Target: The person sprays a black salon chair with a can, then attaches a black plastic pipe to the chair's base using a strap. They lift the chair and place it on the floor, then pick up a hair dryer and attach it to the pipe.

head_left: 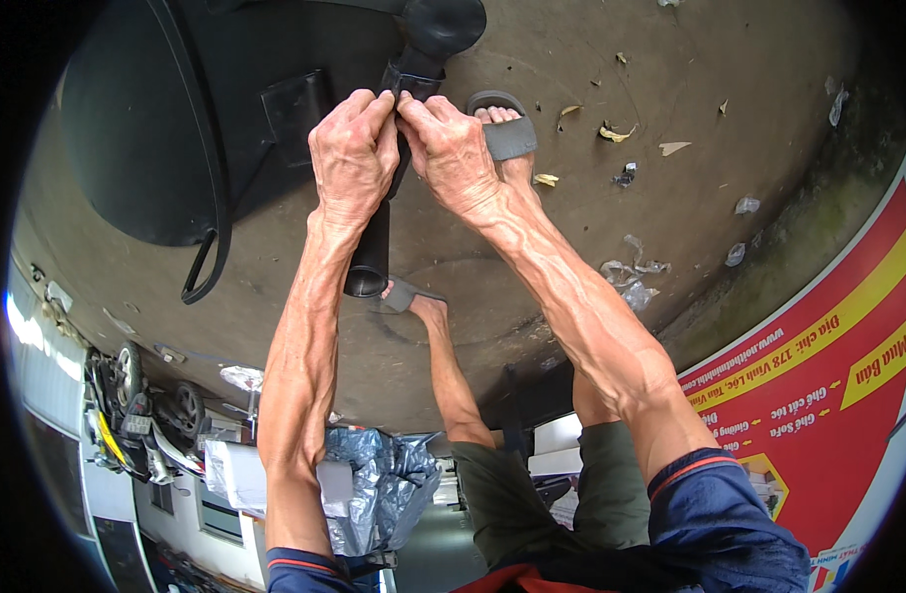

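At far left a large black chair base (pixel 156 128) lies on the concrete floor (pixel 749 59). The left hand (pixel 352 158) is closed round a black plastic tube (pixel 372 247), thumb and fingertips pinching at its upper end. The tube is matte, round and hollow, its open lower end facing the camera, just above the sandalled left foot (pixel 408 296). The right hand (pixel 453 153) pinches the same spot, fingers bent tight; what sits between the fingertips is hidden, possibly a clip or collar. Beyond it rests the right foot's grey sandal (pixel 507 133). Dry leaves (pixel 616 131) lie scattered to the right.
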### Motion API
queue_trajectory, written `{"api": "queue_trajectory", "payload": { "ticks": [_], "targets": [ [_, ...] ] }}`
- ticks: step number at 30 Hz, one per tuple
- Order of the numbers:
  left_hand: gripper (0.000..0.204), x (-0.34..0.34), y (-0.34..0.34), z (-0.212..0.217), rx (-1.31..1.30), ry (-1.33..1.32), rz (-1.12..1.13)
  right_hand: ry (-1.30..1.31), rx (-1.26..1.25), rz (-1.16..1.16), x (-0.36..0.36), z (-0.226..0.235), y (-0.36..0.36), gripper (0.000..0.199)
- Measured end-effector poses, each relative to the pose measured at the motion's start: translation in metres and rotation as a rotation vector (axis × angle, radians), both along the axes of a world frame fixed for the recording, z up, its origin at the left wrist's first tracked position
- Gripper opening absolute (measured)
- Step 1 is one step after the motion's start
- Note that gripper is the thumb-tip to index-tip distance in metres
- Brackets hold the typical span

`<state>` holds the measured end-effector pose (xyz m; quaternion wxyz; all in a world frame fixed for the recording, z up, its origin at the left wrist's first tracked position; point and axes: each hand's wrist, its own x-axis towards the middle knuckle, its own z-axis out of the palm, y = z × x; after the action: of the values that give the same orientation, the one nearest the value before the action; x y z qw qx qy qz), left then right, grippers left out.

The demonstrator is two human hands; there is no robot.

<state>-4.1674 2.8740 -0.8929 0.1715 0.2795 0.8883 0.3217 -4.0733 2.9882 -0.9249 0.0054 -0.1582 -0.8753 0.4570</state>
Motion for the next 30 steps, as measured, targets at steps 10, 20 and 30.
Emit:
{"api": "queue_trajectory", "payload": {
  "ticks": [10, 20, 30],
  "targets": [
    [0.015, -0.001, 0.005, 0.002, -0.041, 0.044, -0.079, 0.062, -0.143, -0.058, -0.007, 0.014, 0.011, 0.018],
    [0.018, 0.000, 0.010, 0.001, -0.043, 0.062, -0.119, -0.252, -0.304, -0.256, -0.040, 0.034, 0.019, 0.022],
    [0.038, 0.010, -0.026, 0.015, -0.027, -0.104, 0.033, -0.267, -0.150, -0.385, -0.040, 0.029, 0.008, 0.021]
  ]
}}
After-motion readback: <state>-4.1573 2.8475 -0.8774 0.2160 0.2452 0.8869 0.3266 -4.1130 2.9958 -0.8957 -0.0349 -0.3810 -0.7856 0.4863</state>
